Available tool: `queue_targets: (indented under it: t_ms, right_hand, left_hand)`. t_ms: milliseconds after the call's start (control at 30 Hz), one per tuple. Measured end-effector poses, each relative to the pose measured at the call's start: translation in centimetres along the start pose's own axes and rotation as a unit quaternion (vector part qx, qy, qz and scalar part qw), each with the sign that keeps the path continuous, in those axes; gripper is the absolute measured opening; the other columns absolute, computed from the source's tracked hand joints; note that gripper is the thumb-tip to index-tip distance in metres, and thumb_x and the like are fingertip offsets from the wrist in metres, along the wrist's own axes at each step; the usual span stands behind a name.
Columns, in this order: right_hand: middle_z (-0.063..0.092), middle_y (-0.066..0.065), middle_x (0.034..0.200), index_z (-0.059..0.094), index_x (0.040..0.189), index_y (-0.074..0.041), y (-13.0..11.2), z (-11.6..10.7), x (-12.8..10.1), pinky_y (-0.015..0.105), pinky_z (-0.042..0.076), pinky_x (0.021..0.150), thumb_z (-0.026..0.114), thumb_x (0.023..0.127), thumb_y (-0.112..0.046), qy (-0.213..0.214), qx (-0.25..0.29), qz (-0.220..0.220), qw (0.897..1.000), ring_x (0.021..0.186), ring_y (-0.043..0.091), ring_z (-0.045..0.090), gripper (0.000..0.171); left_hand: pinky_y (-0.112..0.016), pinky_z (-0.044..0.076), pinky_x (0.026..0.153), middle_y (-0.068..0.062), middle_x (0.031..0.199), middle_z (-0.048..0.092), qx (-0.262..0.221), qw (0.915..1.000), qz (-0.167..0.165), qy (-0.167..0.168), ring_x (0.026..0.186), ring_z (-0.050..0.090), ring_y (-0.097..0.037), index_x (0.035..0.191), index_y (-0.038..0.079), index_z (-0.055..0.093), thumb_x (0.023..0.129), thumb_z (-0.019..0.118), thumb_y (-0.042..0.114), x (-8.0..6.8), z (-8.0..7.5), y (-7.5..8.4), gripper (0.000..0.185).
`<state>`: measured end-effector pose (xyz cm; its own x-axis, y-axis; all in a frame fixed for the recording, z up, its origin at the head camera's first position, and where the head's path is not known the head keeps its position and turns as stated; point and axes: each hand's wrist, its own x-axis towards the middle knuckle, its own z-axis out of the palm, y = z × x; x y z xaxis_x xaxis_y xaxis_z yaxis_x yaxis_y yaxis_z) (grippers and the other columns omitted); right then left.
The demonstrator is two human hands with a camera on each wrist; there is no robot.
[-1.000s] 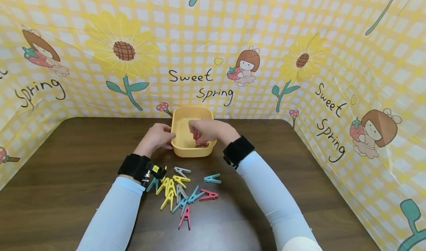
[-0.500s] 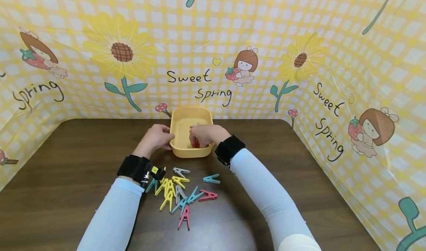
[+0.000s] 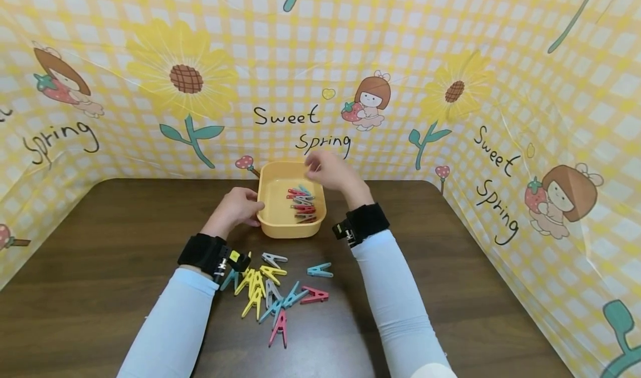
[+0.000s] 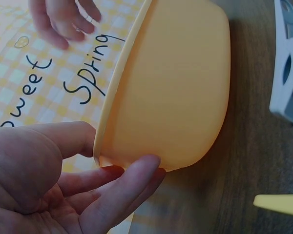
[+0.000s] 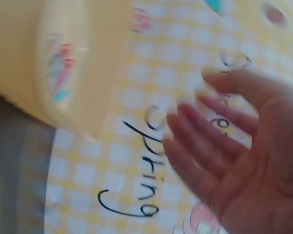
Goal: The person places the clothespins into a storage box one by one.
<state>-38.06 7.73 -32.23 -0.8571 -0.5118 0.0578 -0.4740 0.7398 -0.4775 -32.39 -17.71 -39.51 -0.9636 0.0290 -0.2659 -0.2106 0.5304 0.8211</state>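
Observation:
My left hand (image 3: 237,206) holds the left side of a yellow plastic bin (image 3: 290,231). In the left wrist view its thumb hooks over the rim (image 4: 118,78), and fingertips (image 4: 147,165) touch the outer wall. Above the bin's back right corner, my right hand (image 3: 328,172) is raised with loosely bent fingers and nothing in them; it looks blurred in the right wrist view. Red, blue and grey clothespins (image 3: 302,200) lie in a column along the bin's right side.
On the brown table (image 3: 125,289), nearer me, lie yellow clothespins (image 3: 255,280), blue clothespins (image 3: 292,296), a red clothespin (image 3: 314,294) and a grey clothespin (image 3: 274,258). A yellow checked cloth (image 3: 290,60) rises behind the table and along its sides.
My right hand was down in the bin among the clothespins; it has risen up and back, uncovering the column. My left hand has stayed at the bin's side. The loose clothespins have not moved.

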Motion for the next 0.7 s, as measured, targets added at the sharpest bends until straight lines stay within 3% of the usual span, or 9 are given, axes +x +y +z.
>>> queue_targets:
  t_ms: [100, 233, 367, 500, 600, 700]
  right_hand:
    - [0.068, 0.019, 0.134, 0.057, 0.146, -0.004, 1.6, -0.5, -0.9, 0.051, 0.059, 0.103, 0.064, 0.107, -0.025, 0.085, 0.085, 0.083, 0.989, 0.12, 0.036, 0.069, 0.045]
    - [0.063, 0.025, 0.144, 0.047, 0.156, 0.001, 3.7, 0.6, -1.4, 0.055, 0.056, 0.109, 0.064, 0.106, -0.028, 0.11, 0.145, 0.164, 0.969, 0.126, 0.04, 0.066, 0.06]
    - [0.058, 0.027, 0.152, 0.042, 0.159, 0.004, 5.3, 2.7, -1.5, 0.05, 0.058, 0.112, 0.064, 0.105, -0.03, 0.057, 0.182, 0.221, 0.957, 0.129, 0.04, 0.067, 0.067]
    - [0.066, 0.025, 0.135, 0.048, 0.152, 0.006, 5.9, 4.5, -1.4, 0.047, 0.065, 0.102, 0.06, 0.109, -0.03, -0.001, 0.235, 0.24, 0.942, 0.108, 0.033, 0.075, 0.058]
    - [0.07, 0.021, 0.12, 0.055, 0.144, 0.006, 5.6, 5.3, -1.2, 0.045, 0.069, 0.091, 0.058, 0.11, -0.027, -0.032, 0.247, 0.226, 0.942, 0.086, 0.026, 0.074, 0.048]
    - [0.069, 0.02, 0.118, 0.057, 0.14, 0.005, 4.8, 6.0, -0.8, 0.043, 0.07, 0.081, 0.055, 0.11, -0.02, -0.068, 0.227, 0.21, 0.949, 0.076, 0.021, 0.071, 0.04]
  left_hand:
    - [-0.035, 0.069, 0.085, -0.034, 0.148, 0.057, -0.002, 1.0, -0.001, -0.001, 0.098, 0.078, -0.026, 0.157, -0.01, 0.046, 0.109, 0.059, 0.015, 0.1, 0.1, -0.1, 0.056]
    - [-0.038, 0.069, 0.088, -0.034, 0.147, 0.059, 0.004, 1.0, 0.002, 0.001, 0.097, 0.078, -0.025, 0.156, -0.01, 0.047, 0.109, 0.058, 0.016, 0.2, 0.1, -0.2, 0.055]
    - [-0.038, 0.069, 0.089, -0.033, 0.147, 0.059, 0.007, 1.0, 0.004, 0.001, 0.095, 0.078, -0.025, 0.156, -0.01, 0.047, 0.11, 0.058, 0.016, 0.0, 0.1, -0.2, 0.054]
    - [-0.037, 0.069, 0.088, -0.033, 0.146, 0.06, 0.008, 1.0, 0.004, 0.002, 0.094, 0.078, -0.024, 0.155, -0.01, 0.048, 0.109, 0.059, 0.016, -0.2, 0.2, -0.1, 0.054]
    - [-0.037, 0.069, 0.087, -0.033, 0.145, 0.061, 0.01, 0.9999, 0.005, 0.004, 0.093, 0.079, -0.024, 0.154, -0.01, 0.049, 0.109, 0.058, 0.016, -0.3, 0.2, 0.0, 0.053]
    - [-0.036, 0.069, 0.085, -0.034, 0.145, 0.06, 0.006, 0.9999, 0.007, 0.004, 0.094, 0.078, -0.025, 0.155, -0.011, 0.048, 0.109, 0.058, 0.015, -0.4, 0.1, 0.1, 0.053]
